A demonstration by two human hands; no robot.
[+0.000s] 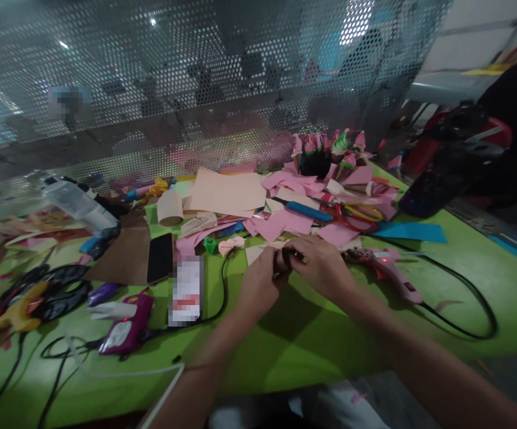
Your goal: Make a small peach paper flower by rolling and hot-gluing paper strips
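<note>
My left hand (pixel 261 279) and my right hand (pixel 323 265) meet over the front middle of the table. Their fingers are closed together on a small dark brown curled piece (pixel 287 257), largely covered by the fingers; its material is not clear. Just right of my right hand lies a pink glue gun (pixel 392 271) with a red light on and a black cord. Cream paper (pixel 258 253) lies behind my left hand. Beyond the hands are pink sheets (pixel 283 223), a blue-handled cutter (pixel 310 211) and red-handled scissors (pixel 352 223).
On the green table (pixel 330 351) lie a black phone (pixel 160 257), a magenta device (pixel 127 325) with cords, and a tape roll (pixel 66 292). A clear bottle (pixel 80 202) is at left. Small pink-and-green cones (pixel 341 143) stand at the back, before a perforated metal screen (pixel 187 77). A dark bottle (pixel 437 173) stands right.
</note>
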